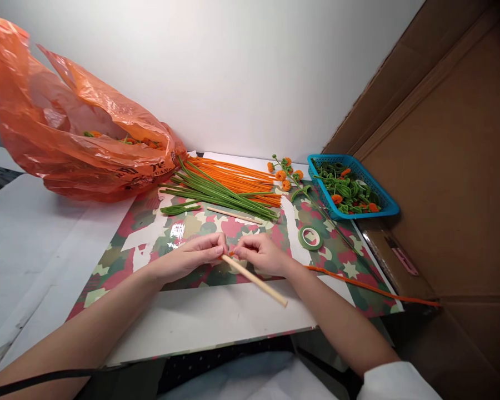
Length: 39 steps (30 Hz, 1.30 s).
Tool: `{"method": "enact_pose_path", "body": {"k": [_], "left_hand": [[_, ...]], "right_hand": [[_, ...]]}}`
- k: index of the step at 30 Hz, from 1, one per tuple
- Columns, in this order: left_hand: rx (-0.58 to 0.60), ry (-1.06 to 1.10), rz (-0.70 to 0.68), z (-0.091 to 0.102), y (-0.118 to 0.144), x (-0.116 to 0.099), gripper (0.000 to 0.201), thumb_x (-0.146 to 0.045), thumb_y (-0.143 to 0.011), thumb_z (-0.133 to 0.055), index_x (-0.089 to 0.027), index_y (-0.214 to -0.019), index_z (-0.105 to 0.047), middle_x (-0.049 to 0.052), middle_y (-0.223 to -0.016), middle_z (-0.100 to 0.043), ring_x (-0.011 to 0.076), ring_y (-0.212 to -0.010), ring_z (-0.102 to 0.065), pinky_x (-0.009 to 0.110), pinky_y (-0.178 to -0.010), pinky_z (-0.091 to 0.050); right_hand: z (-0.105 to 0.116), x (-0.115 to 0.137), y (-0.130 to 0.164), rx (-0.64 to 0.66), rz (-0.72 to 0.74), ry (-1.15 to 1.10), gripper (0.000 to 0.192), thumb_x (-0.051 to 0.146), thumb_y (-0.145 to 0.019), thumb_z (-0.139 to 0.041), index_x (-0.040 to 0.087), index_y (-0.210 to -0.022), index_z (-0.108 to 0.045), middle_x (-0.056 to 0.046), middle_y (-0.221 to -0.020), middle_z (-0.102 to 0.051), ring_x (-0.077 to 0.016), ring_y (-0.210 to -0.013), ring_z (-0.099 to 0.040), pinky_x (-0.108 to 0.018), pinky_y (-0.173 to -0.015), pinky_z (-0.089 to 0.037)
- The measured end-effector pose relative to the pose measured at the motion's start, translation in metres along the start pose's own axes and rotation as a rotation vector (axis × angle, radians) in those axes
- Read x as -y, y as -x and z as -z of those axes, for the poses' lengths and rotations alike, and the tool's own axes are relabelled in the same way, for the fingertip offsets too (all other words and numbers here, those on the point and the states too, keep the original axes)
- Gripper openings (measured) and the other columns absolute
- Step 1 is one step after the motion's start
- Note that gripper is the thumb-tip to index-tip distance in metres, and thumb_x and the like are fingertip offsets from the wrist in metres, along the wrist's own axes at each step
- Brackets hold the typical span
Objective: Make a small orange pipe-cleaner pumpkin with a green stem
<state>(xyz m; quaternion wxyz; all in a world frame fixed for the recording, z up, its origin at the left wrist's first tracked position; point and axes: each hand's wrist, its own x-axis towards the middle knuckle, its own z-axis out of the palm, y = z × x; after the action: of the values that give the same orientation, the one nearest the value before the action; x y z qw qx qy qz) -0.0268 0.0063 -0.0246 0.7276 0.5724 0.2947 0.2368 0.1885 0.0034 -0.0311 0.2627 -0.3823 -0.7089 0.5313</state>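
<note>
My left hand (206, 251) is closed around one end of a thin wooden stick (256, 281), which slants down to the right toward me. Close beside it, my right hand (260, 254) pinches an orange pipe cleaner (370, 287) near the stick's held end. The pipe cleaner's long tail passes under my right wrist and stretches out past the table's right edge. How it meets the stick is mostly hidden by my fingers. Just beyond my hands lie a second wooden stick (234, 215), green pipe cleaners (229, 194) and orange pipe cleaners (241, 176).
An orange plastic bag (108, 161) with flower pieces stands at the left. A blue basket (387, 210) of green and orange pieces sits at the right back. Green tape (310, 238), a finished flower stem (285, 172) and a green leaf piece (180, 209) lie on the camouflage-patterned sheet (116, 266).
</note>
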Motion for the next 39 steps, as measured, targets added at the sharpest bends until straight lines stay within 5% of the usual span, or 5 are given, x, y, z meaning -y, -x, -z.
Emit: {"method": "enact_pose_path", "body": {"k": [4,16,21,29,39], "left_hand": [[0.117,-0.092,0.049,-0.002,0.0,-0.004,0.035,-0.049,-0.092,-0.054,-0.018,-0.077,-0.048,-0.003,-0.072,-0.041,0.0125,-0.066,-0.034,0.026,-0.059,-0.026],[-0.004,-0.164,-0.026,-0.012,0.002,-0.006,0.012,-0.033,-0.094,-0.044,-0.021,-0.09,-0.043,-0.005,-0.071,-0.036,0.0129,-0.064,-0.031,0.027,-0.06,-0.027],[-0.036,-0.251,-0.035,-0.014,0.001,-0.006,0.009,-0.03,-0.092,-0.041,-0.022,-0.089,-0.041,-0.005,-0.069,-0.037,0.0135,-0.063,-0.032,0.027,-0.06,-0.028],[-0.204,-0.586,-0.075,-0.021,0.001,-0.008,0.016,-0.034,-0.098,-0.034,-0.023,-0.089,-0.041,-0.005,-0.066,-0.042,0.0142,-0.059,-0.035,0.027,-0.057,-0.024],[-0.396,-0.395,-0.079,-0.025,-0.007,0.0,0.018,-0.04,-0.098,-0.034,-0.023,-0.098,-0.041,-0.005,-0.07,-0.043,0.0146,-0.062,-0.037,0.026,-0.059,-0.029]], "right_hand": [[0.002,0.001,-0.002,-0.037,-0.063,-0.124,0.031,0.042,-0.082,-0.064,0.016,-0.066,-0.06,0.003,-0.059,-0.051,-0.0099,-0.057,-0.046,-0.023,-0.056,-0.038],[-0.001,0.015,-0.002,-0.114,-0.185,-0.316,0.032,0.046,-0.077,-0.068,0.016,-0.068,-0.062,0.001,-0.067,-0.059,-0.0117,-0.064,-0.061,-0.025,-0.063,-0.053],[-0.002,0.016,-0.001,-0.118,-0.158,-0.296,0.032,0.045,-0.08,-0.065,0.017,-0.067,-0.059,0.003,-0.063,-0.054,-0.0118,-0.063,-0.059,-0.023,-0.059,-0.05],[-0.006,0.023,0.008,-0.279,0.165,0.366,0.03,0.028,-0.091,-0.051,0.018,-0.065,-0.06,0.003,-0.054,-0.052,-0.0099,-0.052,-0.042,-0.026,-0.061,-0.035],[-0.022,0.01,0.008,-0.387,0.423,0.708,0.029,0.027,-0.098,-0.044,0.018,-0.085,-0.068,-0.006,-0.077,-0.075,-0.0154,-0.067,-0.065,-0.025,-0.062,-0.039]]}}
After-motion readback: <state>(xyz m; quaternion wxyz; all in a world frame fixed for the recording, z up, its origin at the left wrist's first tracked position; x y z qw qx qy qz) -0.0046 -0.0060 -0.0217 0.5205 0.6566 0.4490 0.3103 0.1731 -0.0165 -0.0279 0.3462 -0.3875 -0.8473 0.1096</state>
